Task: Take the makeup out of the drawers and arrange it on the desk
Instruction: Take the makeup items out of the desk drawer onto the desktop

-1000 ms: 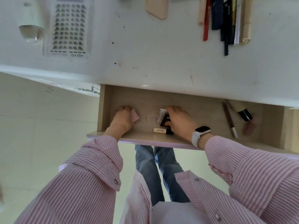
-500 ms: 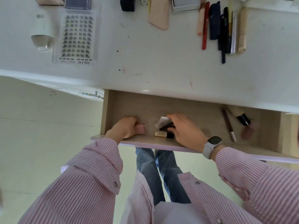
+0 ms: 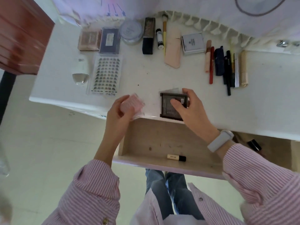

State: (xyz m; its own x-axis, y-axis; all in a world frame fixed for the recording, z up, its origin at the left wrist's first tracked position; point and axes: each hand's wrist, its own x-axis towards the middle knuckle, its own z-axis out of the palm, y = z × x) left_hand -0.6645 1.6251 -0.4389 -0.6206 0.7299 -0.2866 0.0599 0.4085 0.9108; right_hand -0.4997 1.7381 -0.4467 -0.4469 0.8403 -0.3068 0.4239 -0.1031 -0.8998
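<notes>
My left hand (image 3: 119, 112) grips a small pink compact (image 3: 132, 104) in a clear case, held just above the front edge of the white desk (image 3: 267, 101). My right hand (image 3: 190, 108) holds a flat black palette (image 3: 168, 107) by its sides, over the desk edge above the open wooden drawer (image 3: 155, 140). A cream tube with a black cap (image 3: 176, 157) lies at the drawer's front. Another black-capped item (image 3: 254, 144) shows at the drawer's right end, partly hidden by my right sleeve.
Makeup lies in rows on the desk: a lash tray (image 3: 106, 75), two palettes (image 3: 99, 39), a round jar (image 3: 131, 31), a brush (image 3: 164, 31), a pink pouch (image 3: 173, 49), a silver box (image 3: 193, 43) and several pencils and tubes (image 3: 225, 67). A red-brown cabinet (image 3: 21, 36) stands left.
Both hands have lifted out of the drawer to the desk edge, the left with the pink compact, the right with the black palette. The camera view has tilted up over the desk.
</notes>
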